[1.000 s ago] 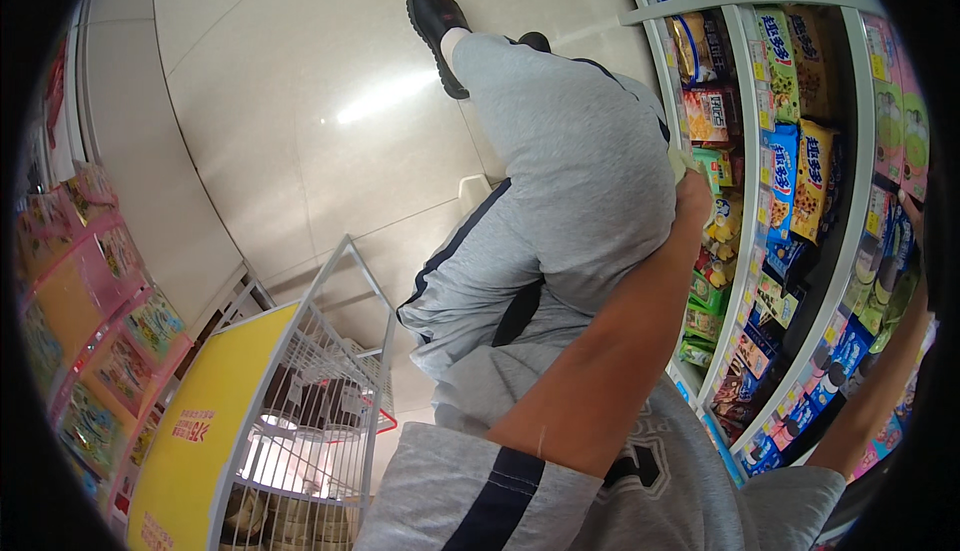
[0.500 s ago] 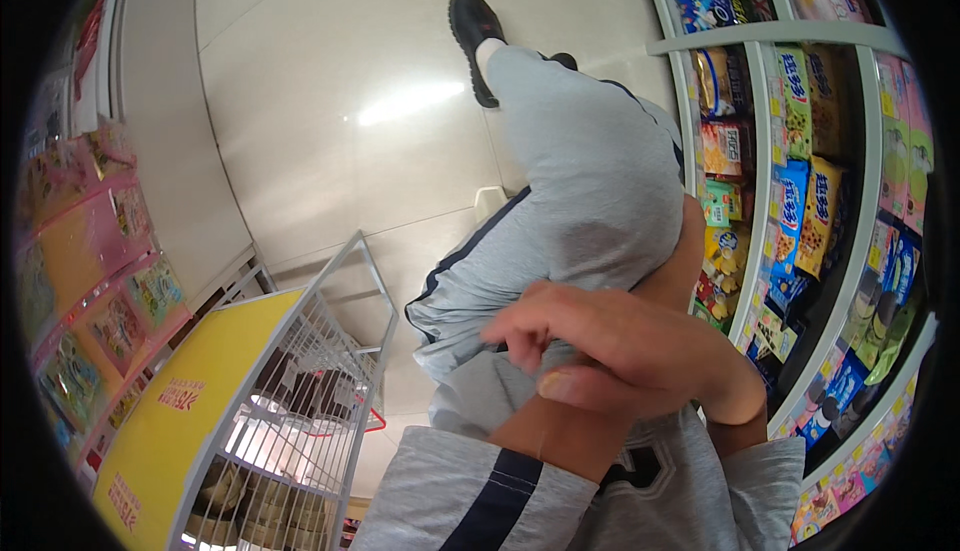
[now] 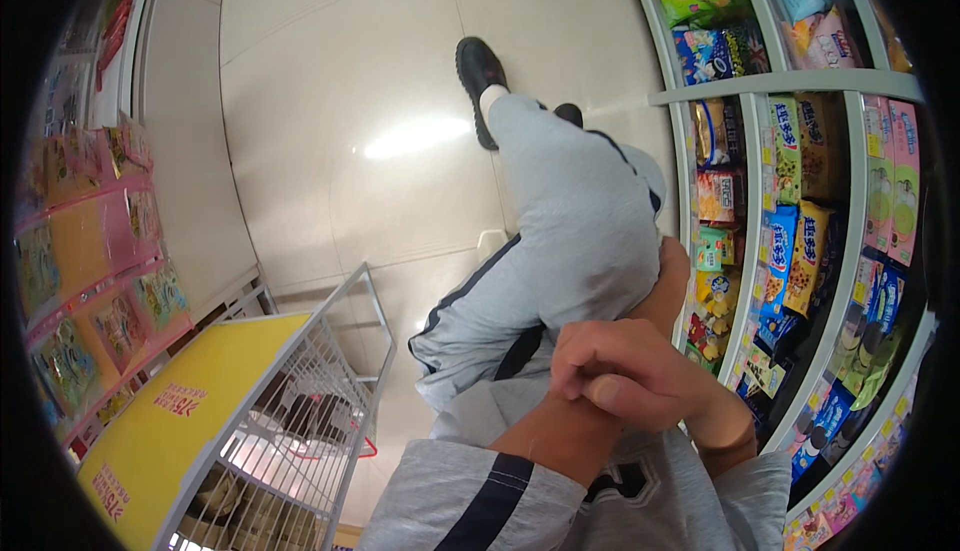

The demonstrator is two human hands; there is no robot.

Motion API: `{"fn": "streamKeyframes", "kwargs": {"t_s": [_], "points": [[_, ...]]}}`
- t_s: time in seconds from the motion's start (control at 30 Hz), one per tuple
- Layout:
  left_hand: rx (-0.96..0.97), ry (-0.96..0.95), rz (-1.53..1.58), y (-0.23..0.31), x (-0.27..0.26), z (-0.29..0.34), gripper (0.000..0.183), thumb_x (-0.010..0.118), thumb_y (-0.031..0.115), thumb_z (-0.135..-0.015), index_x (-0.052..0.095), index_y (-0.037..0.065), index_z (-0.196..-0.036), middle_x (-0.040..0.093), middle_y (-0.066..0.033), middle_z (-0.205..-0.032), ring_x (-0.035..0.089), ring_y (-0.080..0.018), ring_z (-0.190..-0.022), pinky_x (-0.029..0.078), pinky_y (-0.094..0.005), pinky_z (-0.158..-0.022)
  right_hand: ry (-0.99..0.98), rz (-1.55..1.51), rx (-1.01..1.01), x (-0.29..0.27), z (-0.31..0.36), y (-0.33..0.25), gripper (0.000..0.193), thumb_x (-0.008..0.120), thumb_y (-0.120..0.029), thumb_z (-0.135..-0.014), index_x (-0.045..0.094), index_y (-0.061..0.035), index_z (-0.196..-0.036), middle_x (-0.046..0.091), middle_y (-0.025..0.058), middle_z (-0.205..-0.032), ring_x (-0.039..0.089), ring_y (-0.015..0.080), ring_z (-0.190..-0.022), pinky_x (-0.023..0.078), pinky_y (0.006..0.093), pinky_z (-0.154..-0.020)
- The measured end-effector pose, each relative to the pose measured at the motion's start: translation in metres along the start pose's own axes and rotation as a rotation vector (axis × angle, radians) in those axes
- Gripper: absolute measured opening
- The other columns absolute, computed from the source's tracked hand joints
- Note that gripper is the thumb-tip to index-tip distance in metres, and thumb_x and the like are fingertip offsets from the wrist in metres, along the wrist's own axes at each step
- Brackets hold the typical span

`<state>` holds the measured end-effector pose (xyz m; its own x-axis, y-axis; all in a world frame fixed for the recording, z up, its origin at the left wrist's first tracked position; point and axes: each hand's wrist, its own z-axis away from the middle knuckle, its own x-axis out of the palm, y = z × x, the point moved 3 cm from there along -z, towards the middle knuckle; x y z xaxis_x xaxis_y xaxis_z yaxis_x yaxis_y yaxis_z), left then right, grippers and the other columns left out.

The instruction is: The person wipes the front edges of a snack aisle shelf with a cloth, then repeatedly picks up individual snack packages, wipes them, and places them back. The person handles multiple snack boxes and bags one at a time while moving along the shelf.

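My right hand (image 3: 635, 373) lies across my left forearm (image 3: 560, 439), its fingers curled and closed, with thumb and fingertips against the skin. It shows no object in its grip. Under it, my left forearm runs up to the right, past the grey trousers (image 3: 585, 221). Only a strip of skin at the end of that arm, my left hand or wrist (image 3: 674, 269), shows beside my bent knee; its fingers are hidden. Both arms come out of light grey sleeves, the left sleeve (image 3: 440, 486) with a navy stripe.
Shelves (image 3: 790, 83) of packaged snacks curve along the right, close to my knee. At lower left stands a wire basket rack (image 3: 368, 351) with a yellow panel (image 3: 200, 371). Pink hanging packets (image 3: 95, 241) line the left side. A black shoe (image 3: 480, 71) rests on the pale tiled floor (image 3: 330, 131).
My right hand's fingers have drawn back rightward and curled in closer against my left forearm. The shelves, rack and floor sit lower in the view, as the head has tilted.
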<state>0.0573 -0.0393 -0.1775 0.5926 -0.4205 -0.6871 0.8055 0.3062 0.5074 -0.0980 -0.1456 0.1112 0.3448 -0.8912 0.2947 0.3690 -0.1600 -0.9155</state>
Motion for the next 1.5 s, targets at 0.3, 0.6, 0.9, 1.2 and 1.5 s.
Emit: {"fn": "streamKeyframes", "kwargs": {"t_s": [0.3,0.6,0.9,1.2,1.5], "points": [[-0.005,0.050,0.037,0.003,-0.028,-0.023,0.020,0.056,0.018,-0.081,0.072,0.013,-0.091,0.069,-0.0014,-0.090,0.065,-0.0176,-0.085,0.048,-0.0401,-0.066,-0.053,-0.123,-0.102,-0.017,0.002,0.004,0.021,0.050,-0.019,-0.091,0.053,0.0004,-0.098,0.056,0.0103,-0.090,0.055,0.0212,-0.076,0.043,0.0303,-0.070],[0.093,0.183,0.169,0.006,-0.069,-0.007,0.017,0.054,0.012,-0.080,0.070,0.012,-0.085,0.068,-0.0071,-0.090,0.067,-0.0236,-0.080,0.051,-0.0407,-0.063,0.017,-0.115,-0.184,-0.045,0.019,0.022,0.018,0.050,-0.017,-0.091,0.054,0.0004,-0.096,0.058,0.0114,-0.089,0.055,0.0243,-0.080,0.044,0.0362,-0.074],[-0.344,0.471,1.232,0.006,-0.128,-0.013,0.027,0.057,0.004,-0.079,0.050,-0.003,-0.104,0.051,-0.0234,-0.106,0.052,-0.0436,-0.100,0.043,-0.0460,-0.085,1.553,1.098,0.146,-0.309,0.164,0.067,0.019,0.053,-0.006,-0.085,0.057,0.0007,-0.103,0.062,0.0151,-0.095,0.061,0.0255,-0.083,0.048,0.0352,-0.075],[-0.275,0.656,1.645,0.014,-0.142,-0.035,0.041,0.049,-0.002,-0.082,0.044,-0.005,-0.122,0.048,-0.0217,-0.120,0.046,-0.0379,-0.114,0.035,-0.0379,-0.098,1.259,1.269,1.175,-0.415,0.251,0.128,0.048,0.064,-0.020,-0.073,0.053,0.0008,-0.115,0.059,0.0252,-0.107,0.056,0.0389,-0.102,0.046,0.0440,-0.087],[-0.047,0.641,1.696,0.018,-0.152,-0.037,0.043,0.047,0.001,-0.083,0.043,0.001,-0.126,0.051,-0.0128,-0.120,0.049,-0.0239,-0.111,0.037,-0.0322,-0.095,1.418,1.280,0.763,-0.390,0.259,0.112,0.044,0.061,-0.023,-0.081,0.048,-0.0001,-0.117,0.058,0.0250,-0.107,0.057,0.0405,-0.097,0.046,0.0480,-0.084]]}}
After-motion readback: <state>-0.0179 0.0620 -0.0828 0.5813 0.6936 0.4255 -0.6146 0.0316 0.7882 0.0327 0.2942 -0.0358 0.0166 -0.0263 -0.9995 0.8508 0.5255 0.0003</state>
